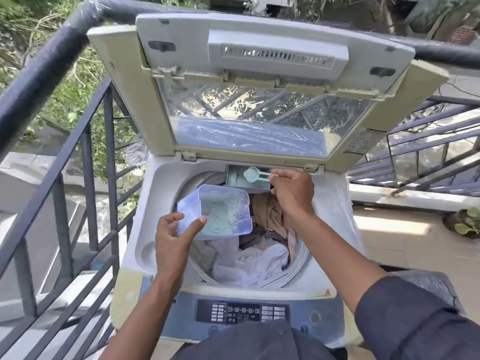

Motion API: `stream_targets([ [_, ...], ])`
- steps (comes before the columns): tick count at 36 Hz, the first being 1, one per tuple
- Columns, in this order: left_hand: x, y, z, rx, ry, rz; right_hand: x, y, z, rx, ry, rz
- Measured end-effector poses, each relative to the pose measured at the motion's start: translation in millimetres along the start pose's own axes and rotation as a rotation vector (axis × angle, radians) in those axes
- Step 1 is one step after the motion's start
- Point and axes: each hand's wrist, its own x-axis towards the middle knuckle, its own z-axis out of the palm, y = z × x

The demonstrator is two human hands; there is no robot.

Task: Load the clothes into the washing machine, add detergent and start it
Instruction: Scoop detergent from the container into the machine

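A top-loading washing machine (145, 229) stands in front of me with its lid (246, 74) raised. White, tan and purple clothes (254, 263) fill the drum. My left hand (174, 242) grips a clear plastic detergent box (218, 211) with pale green powder in it, tilted over the drum's left side. My right hand (292, 188) pinches the handle of a small green scoop (255, 174) full of powder. The scoop hovers over the open detergent drawer (235, 178) at the back rim of the tub.
The control panel (241, 311) with buttons lies along the machine's near edge. A dark metal railing (85, 141) runs close on the left and behind the lid. A tiled floor and a potted plant (465, 222) are on the right.
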Motion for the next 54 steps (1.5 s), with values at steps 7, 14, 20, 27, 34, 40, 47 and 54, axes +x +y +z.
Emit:
stream_targets([
  [7, -0.3, 0.0, -2.1, 0.004, -0.003, -0.009, -5.1, -4.3, 1.6, -0.249, 0.027, -0.15],
  [14, -1.2, -2.2, -3.9, 0.005, 0.001, -0.015, -7.5, -2.2, -7.6, -0.304, 0.06, -0.232],
  [20, -1.9, -3.5, -4.3, 0.006, 0.001, -0.01, -9.3, -1.9, -11.6, -0.342, 0.123, -0.255],
  [27, -1.7, -5.2, -4.9, 0.003, -0.004, -0.016, -12.3, -2.7, -17.4, -0.411, 0.128, -0.294],
  [34, -1.0, -5.9, -5.5, 0.005, 0.0, -0.01, -15.1, -3.0, -19.4, -0.486, 0.136, -0.367],
  [40, -0.3, -8.5, -6.3, -0.001, -0.008, -0.015, -17.6, -4.0, -21.2, -0.541, 0.126, -0.425],
  [47, 0.7, -10.8, -8.2, -0.011, -0.019, -0.015, -21.9, -3.7, -22.8, -0.607, 0.148, -0.524],
  [54, 0.2, -11.2, -8.6, -0.015, -0.024, -0.012, -21.6, -2.8, -22.2, -0.629, 0.169, -0.6],
])
